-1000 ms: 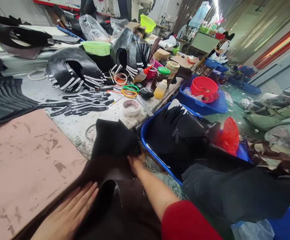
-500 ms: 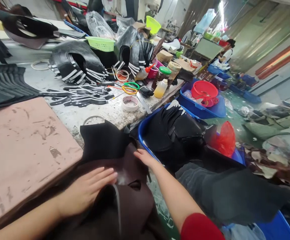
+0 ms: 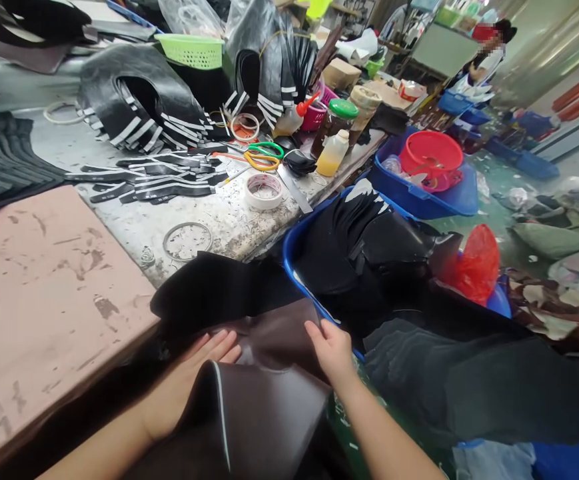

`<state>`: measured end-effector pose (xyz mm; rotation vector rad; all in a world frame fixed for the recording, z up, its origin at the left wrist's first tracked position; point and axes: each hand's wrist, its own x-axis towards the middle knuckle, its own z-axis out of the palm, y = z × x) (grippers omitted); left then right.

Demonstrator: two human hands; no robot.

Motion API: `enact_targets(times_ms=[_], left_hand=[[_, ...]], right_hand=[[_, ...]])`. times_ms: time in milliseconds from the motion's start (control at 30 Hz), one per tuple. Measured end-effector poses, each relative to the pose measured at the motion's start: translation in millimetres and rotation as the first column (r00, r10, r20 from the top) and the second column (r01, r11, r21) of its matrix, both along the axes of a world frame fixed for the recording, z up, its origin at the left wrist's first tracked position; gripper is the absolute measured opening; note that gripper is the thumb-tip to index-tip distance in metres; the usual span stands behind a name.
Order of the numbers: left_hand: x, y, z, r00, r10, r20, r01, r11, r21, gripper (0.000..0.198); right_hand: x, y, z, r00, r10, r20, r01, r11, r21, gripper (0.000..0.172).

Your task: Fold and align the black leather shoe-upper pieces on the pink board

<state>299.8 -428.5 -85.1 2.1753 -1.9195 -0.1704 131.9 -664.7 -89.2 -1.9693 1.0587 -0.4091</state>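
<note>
A large dark brown leather sheet (image 3: 264,413) lies over the near table edge, folded into layers, its far part black (image 3: 219,290). My left hand (image 3: 189,380) rests flat on the sheet, partly tucked under a raised fold. My right hand (image 3: 334,350) grips the sheet's right edge between thumb and fingers, just beside the rim of a blue bin (image 3: 294,257).
A pink cutting board (image 3: 44,287) covers the near left table. Black striped strips (image 3: 154,183), tape rolls (image 3: 263,191), scissors (image 3: 262,157), bottles and jars (image 3: 334,150) crowd the middle. Blue bins hold black leather pieces (image 3: 364,247) and a red bowl (image 3: 429,157). A person stands far back.
The sheet has slid toward me off the table. My right hand moved from pressing on it to gripping its right edge. My left hand slipped under a fold.
</note>
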Motion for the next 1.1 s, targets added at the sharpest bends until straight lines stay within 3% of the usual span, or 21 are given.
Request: enact_targets(times_ms=[167, 233, 300, 333, 400, 433, 500, 567, 633, 833, 900, 1033, 1100], left_hand=[[17, 3, 12.6, 0.994, -0.109, 0.025, 0.108, 0.994, 0.035, 0.050], [23, 5, 17.8, 0.984, -0.159, 0.081, 0.157, 0.987, 0.036, 0.053], [24, 4, 21.0, 0.975, -0.179, 0.134, 0.181, 0.984, 0.000, 0.055], [23, 4, 21.8, 0.972, -0.176, 0.156, 0.180, 0.983, -0.017, 0.054], [19, 2, 22.0, 0.974, -0.136, 0.181, 0.147, 0.988, -0.049, 0.052], [16, 1, 21.8, 0.976, -0.113, 0.186, 0.127, 0.990, -0.066, 0.052], [11, 1, 21.4, 0.978, -0.100, 0.185, 0.120, 0.988, -0.098, 0.051], [7, 2, 21.9, 0.974, -0.108, 0.200, 0.138, 0.980, -0.142, 0.048], [3, 4, 23.2, 0.969, -0.108, 0.222, 0.146, 0.975, -0.165, 0.043], [-7, 17, 28.9, 0.976, -0.068, 0.205, 0.111, 0.973, -0.205, 0.040], [-10, 20, 29.6, 0.976, -0.050, 0.213, 0.091, 0.978, -0.190, 0.045], [-11, 23, 27.6, 0.973, -0.008, 0.231, 0.037, 0.992, -0.119, 0.055], [-10, 23, 27.0, 0.972, -0.020, 0.233, 0.044, 0.994, -0.098, 0.057]], right_hand=[[24, 7, -16.3, 0.995, 0.095, -0.014, -0.096, 0.995, -0.022, 0.031], [35, 3, -6.2, 0.988, 0.153, 0.021, -0.151, 0.987, -0.057, 0.027], [49, -2, 14.2, 0.937, 0.346, 0.054, -0.337, 0.932, -0.135, 0.043], [57, -5, 26.0, 0.866, 0.498, 0.046, -0.483, 0.857, -0.179, 0.045], [74, -6, 48.3, 0.653, 0.756, -0.046, -0.746, 0.630, -0.216, 0.039], [83, -6, 57.4, 0.541, 0.832, -0.126, -0.835, 0.513, -0.198, 0.033], [100, -1, 70.6, 0.364, 0.889, -0.278, -0.931, 0.344, -0.121, 0.021], [110, 5, 78.7, 0.235, 0.898, -0.373, -0.972, 0.228, -0.063, 0.017], [114, 12, 85.0, 0.164, 0.902, -0.400, -0.986, 0.165, -0.034, 0.021], [105, 19, 103.4, 0.109, 0.914, -0.390, -0.988, 0.142, 0.057, 0.024], [102, 22, 104.1, 0.148, 0.912, -0.383, -0.981, 0.186, 0.062, 0.021], [100, 27, 96.3, 0.314, 0.851, -0.421, -0.940, 0.340, -0.014, 0.012], [95, 28, 91.6, 0.369, 0.832, -0.414, -0.922, 0.384, -0.050, 0.012]])
